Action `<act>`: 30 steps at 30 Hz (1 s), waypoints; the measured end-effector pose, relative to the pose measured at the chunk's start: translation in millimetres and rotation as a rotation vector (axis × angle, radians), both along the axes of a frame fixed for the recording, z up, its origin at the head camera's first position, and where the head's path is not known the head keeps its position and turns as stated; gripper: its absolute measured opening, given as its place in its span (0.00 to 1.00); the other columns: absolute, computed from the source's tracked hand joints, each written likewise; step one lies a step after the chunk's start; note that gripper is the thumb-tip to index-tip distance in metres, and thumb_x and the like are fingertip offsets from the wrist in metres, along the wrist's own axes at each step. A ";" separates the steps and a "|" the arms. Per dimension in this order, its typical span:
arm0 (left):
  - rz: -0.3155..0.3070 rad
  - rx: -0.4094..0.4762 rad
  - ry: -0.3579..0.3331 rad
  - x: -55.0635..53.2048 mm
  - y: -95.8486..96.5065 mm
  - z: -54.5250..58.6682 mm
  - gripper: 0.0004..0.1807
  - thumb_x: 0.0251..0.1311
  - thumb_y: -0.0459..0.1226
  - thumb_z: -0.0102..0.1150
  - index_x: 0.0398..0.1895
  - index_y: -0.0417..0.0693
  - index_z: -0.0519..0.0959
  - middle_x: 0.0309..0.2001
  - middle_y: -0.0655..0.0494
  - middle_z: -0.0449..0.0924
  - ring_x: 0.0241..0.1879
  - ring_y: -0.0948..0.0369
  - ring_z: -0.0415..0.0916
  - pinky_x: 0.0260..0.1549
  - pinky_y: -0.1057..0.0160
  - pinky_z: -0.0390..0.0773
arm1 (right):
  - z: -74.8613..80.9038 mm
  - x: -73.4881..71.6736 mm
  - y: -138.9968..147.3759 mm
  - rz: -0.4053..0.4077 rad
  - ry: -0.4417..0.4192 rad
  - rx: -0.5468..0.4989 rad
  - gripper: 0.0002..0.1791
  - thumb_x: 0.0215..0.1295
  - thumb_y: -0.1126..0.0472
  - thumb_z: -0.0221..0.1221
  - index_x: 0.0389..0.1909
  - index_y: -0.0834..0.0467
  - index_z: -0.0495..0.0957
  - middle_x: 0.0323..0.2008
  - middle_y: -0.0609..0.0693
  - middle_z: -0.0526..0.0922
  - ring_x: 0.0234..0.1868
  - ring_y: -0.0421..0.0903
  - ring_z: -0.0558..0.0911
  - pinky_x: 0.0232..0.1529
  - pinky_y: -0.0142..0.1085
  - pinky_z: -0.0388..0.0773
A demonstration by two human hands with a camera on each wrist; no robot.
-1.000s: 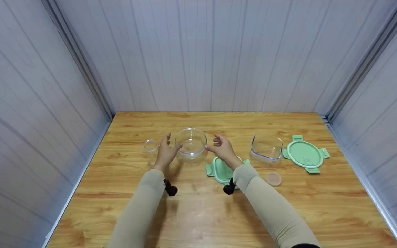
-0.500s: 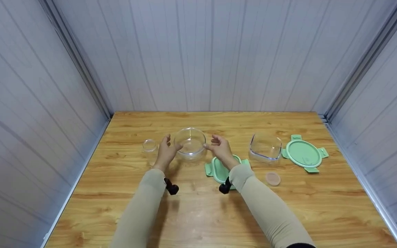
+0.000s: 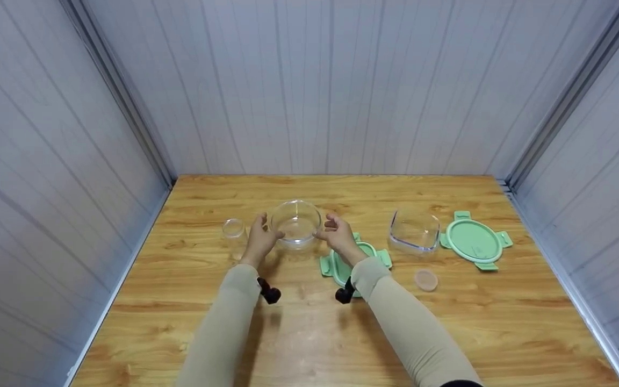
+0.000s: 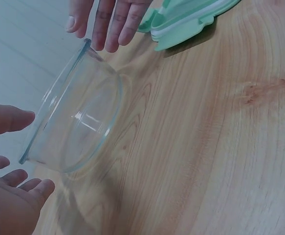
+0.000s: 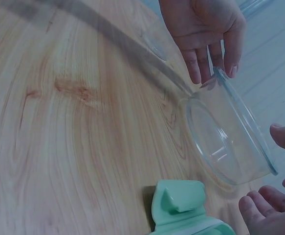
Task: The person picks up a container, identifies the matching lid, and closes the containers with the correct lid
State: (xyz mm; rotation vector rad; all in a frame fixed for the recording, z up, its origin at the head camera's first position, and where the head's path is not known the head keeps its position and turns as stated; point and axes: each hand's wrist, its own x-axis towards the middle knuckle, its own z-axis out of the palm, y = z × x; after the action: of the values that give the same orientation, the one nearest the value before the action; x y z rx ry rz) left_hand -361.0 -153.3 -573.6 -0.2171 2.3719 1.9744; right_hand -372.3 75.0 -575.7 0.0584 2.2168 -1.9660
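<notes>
A round clear glass bowl (image 3: 296,224) stands upright on the wooden table between both hands. At its left side is my left hand (image 3: 260,241), thumb near the rim and fingers spread outside the wall. On the opposite side, my right hand (image 3: 340,236) has its thumb by the rim and its fingers loosely bent. In the left wrist view, the left fingers sit apart from the bowl (image 4: 78,117). The right wrist view has a gap between the right hand (image 5: 274,205) and the glass wall. Whether either thumb touches the rim, I cannot tell.
A small clear glass jar (image 3: 234,231) stands left of the left hand. Under the right forearm lies a green lid (image 3: 327,266), partly hidden. To the right are a square glass container (image 3: 415,234), a round green lid (image 3: 475,239) and a small pinkish disc (image 3: 426,280).
My right hand has shifted slightly left, closer to the bowl, uncovering more of the green lid. The left hand has barely moved, and the bowl stays in place.
</notes>
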 end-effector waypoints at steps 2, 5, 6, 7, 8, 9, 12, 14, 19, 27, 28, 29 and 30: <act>-0.002 0.002 -0.001 -0.2 -0.3 -2.1 0.46 0.71 0.30 0.61 0.87 0.34 0.49 0.87 0.33 0.48 0.86 0.35 0.48 0.84 0.41 0.59 | -0.5 -0.1 -1.8 0.006 -0.008 0.003 0.40 0.71 0.67 0.69 0.80 0.68 0.63 0.72 0.69 0.73 0.74 0.64 0.75 0.73 0.52 0.78; -0.023 0.015 -0.009 -0.2 -1.0 -5.7 0.46 0.73 0.30 0.59 0.87 0.34 0.46 0.88 0.35 0.45 0.86 0.37 0.47 0.84 0.42 0.59 | -1.4 1.1 -4.2 0.017 -0.019 0.000 0.42 0.71 0.66 0.69 0.81 0.68 0.62 0.72 0.68 0.73 0.74 0.63 0.75 0.74 0.51 0.78; -0.028 0.025 -0.011 -0.5 -1.0 -7.0 0.46 0.73 0.30 0.58 0.88 0.34 0.45 0.88 0.35 0.44 0.86 0.38 0.47 0.84 0.43 0.59 | -1.9 1.3 -5.0 0.020 -0.018 0.000 0.42 0.71 0.66 0.69 0.82 0.68 0.61 0.71 0.68 0.73 0.74 0.63 0.75 0.74 0.51 0.78; -0.032 0.038 -0.014 -0.8 -0.9 -8.2 0.47 0.73 0.29 0.57 0.88 0.34 0.44 0.88 0.36 0.43 0.87 0.38 0.47 0.84 0.43 0.59 | -2.3 1.5 -5.9 0.020 -0.016 0.005 0.43 0.71 0.66 0.69 0.82 0.68 0.61 0.71 0.68 0.73 0.74 0.63 0.75 0.74 0.50 0.78; -0.033 0.050 -0.015 -1.0 -0.5 -9.0 0.47 0.73 0.29 0.57 0.88 0.34 0.43 0.89 0.36 0.42 0.87 0.39 0.47 0.84 0.44 0.60 | -2.9 1.5 -6.8 0.023 -0.015 0.007 0.43 0.72 0.65 0.69 0.82 0.68 0.60 0.71 0.68 0.73 0.74 0.63 0.75 0.74 0.50 0.77; -0.034 0.064 -0.018 -1.4 -0.1 -9.5 0.47 0.72 0.28 0.56 0.88 0.34 0.42 0.88 0.36 0.42 0.87 0.39 0.47 0.84 0.44 0.60 | -3.4 1.4 -7.7 0.025 -0.014 0.010 0.43 0.72 0.65 0.69 0.82 0.69 0.59 0.71 0.68 0.73 0.74 0.63 0.75 0.74 0.50 0.77; -0.024 0.106 -0.017 -3.2 2.0 -9.5 0.47 0.70 0.25 0.54 0.87 0.31 0.42 0.87 0.32 0.44 0.87 0.39 0.47 0.83 0.45 0.61 | -4.7 0.0 -10.2 0.025 -0.009 0.026 0.43 0.72 0.65 0.69 0.82 0.70 0.59 0.71 0.68 0.74 0.73 0.62 0.75 0.74 0.49 0.77; -0.019 0.134 -0.018 -4.3 3.7 -8.3 0.47 0.69 0.24 0.53 0.86 0.29 0.41 0.87 0.31 0.45 0.87 0.39 0.47 0.83 0.46 0.61 | -4.6 -0.5 -11.1 0.023 -0.015 0.027 0.42 0.72 0.66 0.69 0.81 0.70 0.60 0.71 0.68 0.75 0.74 0.61 0.75 0.75 0.49 0.77; -0.019 0.207 -0.045 -6.1 5.3 -6.0 0.47 0.68 0.21 0.49 0.86 0.28 0.40 0.87 0.31 0.45 0.88 0.42 0.43 0.85 0.50 0.56 | -3.8 -0.6 -12.1 0.019 -0.018 0.043 0.37 0.72 0.68 0.68 0.77 0.70 0.65 0.69 0.67 0.76 0.71 0.60 0.77 0.73 0.48 0.78; -0.046 0.274 -0.103 -5.0 1.5 -2.5 0.44 0.66 0.21 0.47 0.85 0.31 0.46 0.88 0.36 0.43 0.89 0.44 0.39 0.84 0.49 0.58 | -2.0 -1.7 -12.8 0.013 -0.029 0.045 0.33 0.70 0.68 0.69 0.73 0.70 0.70 0.67 0.67 0.78 0.62 0.53 0.81 0.54 0.35 0.83; -0.047 0.284 -0.106 -4.7 1.3 -2.3 0.44 0.66 0.21 0.47 0.85 0.31 0.46 0.89 0.37 0.43 0.89 0.44 0.39 0.84 0.49 0.57 | -1.1 -1.5 -13.2 0.008 -0.037 0.041 0.33 0.70 0.68 0.69 0.73 0.69 0.70 0.67 0.66 0.78 0.59 0.52 0.81 0.50 0.33 0.82; -0.048 0.294 -0.111 -4.7 1.2 -2.1 0.44 0.66 0.21 0.47 0.85 0.31 0.46 0.89 0.37 0.42 0.89 0.44 0.38 0.85 0.49 0.55 | -0.6 -1.6 -13.9 0.003 -0.042 0.035 0.33 0.70 0.69 0.69 0.73 0.69 0.70 0.67 0.66 0.78 0.57 0.50 0.81 0.47 0.32 0.81; -0.048 0.304 -0.118 -4.8 1.0 -2.0 0.44 0.66 0.21 0.47 0.85 0.32 0.46 0.89 0.38 0.41 0.89 0.44 0.37 0.86 0.49 0.54 | -0.3 -1.6 -14.5 -0.001 -0.049 0.026 0.33 0.69 0.69 0.69 0.73 0.69 0.70 0.67 0.66 0.78 0.56 0.49 0.80 0.46 0.31 0.81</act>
State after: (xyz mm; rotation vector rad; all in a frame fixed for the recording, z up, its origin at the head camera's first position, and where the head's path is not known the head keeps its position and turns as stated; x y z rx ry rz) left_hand -365.8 -152.2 -575.6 -0.2512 1.9565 2.1974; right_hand -373.8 60.5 -576.0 0.1096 2.2119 -1.9160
